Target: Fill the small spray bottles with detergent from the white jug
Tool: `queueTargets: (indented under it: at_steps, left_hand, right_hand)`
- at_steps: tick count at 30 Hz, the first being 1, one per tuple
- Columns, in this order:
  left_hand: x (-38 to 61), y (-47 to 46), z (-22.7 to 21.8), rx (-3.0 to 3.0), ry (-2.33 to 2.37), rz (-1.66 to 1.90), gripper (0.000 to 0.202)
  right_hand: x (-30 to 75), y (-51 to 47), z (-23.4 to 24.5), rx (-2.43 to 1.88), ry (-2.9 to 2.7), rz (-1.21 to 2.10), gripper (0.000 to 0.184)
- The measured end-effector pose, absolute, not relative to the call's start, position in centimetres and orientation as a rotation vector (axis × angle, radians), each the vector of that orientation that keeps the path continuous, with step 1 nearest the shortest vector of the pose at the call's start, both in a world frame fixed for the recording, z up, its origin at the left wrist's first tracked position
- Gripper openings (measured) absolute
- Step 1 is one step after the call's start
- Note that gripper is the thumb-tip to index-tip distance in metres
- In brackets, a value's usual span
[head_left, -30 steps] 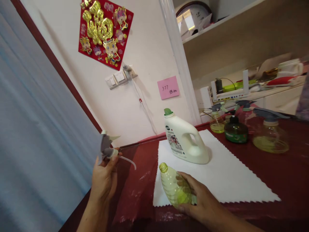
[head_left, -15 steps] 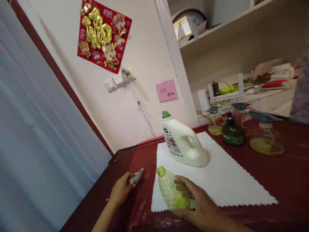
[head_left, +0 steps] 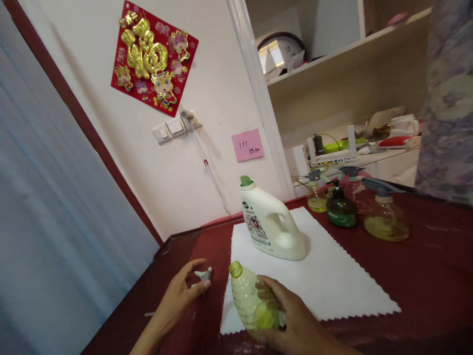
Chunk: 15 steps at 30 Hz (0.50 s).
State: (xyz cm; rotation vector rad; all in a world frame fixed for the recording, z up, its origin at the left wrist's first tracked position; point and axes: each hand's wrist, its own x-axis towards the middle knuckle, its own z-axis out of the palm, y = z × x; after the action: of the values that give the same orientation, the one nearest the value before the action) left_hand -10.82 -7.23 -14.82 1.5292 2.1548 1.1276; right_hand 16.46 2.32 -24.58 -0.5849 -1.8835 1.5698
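My right hand [head_left: 291, 315] is wrapped around a ribbed, clear yellow bottle [head_left: 251, 296] with an uncapped neck, tilted to the left, with some yellow liquid low inside. A grey and white trigger spray head [head_left: 204, 275] lies at the fingertips of my left hand [head_left: 181, 291], on or just above the red tabletop. The left thumb and index finger are spread apart, the thumb overlapping the spray head. Beyond the yellow bottle, a large pale detergent jug [head_left: 271, 222] with a handle and a green spout stands on a white sheet [head_left: 314, 276].
Several bottles stand at the right back: a green pump bottle [head_left: 340, 212], a yellow spray bottle [head_left: 386, 219] and a smaller spray bottle [head_left: 317, 195]. A blue curtain [head_left: 55, 197] hangs at left. Shelves with a white router [head_left: 332, 155] rise behind the red table [head_left: 436, 256].
My left hand's fingers have spread from around the spray head, which has turned. The right hand still holds the yellow bottle. The whole view has shifted slightly.
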Motion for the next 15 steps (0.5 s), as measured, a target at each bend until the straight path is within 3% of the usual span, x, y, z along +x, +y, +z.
queueTargets:
  at_steps: [2,5,8,11,15]
  left_hand:
    - [-7.0,-7.1,-14.6,1.432,1.755,1.207,0.061]
    - [-1.9,-6.7,-15.7,1.297,1.298,1.219,0.091]
    - [0.2,-5.7,-17.0,1.223,1.164,1.244,0.082]
    - [-0.9,-4.2,-16.6,1.281,1.324,1.389,0.076]
    - [-3.3,-1.9,-15.4,1.263,1.438,1.601,0.068]
  right_hand:
    - [16.5,2.3,-24.5,-0.517,-1.854,1.573,0.098]
    - [16.4,2.5,-24.5,-0.398,-1.817,1.556,0.093]
    - [16.3,2.8,-25.0,-0.366,-1.825,1.527,0.096]
    - [16.4,3.0,-25.9,-0.481,-1.755,1.429,0.103]
    - [16.9,2.6,-26.1,-0.574,-1.593,1.222,0.073]
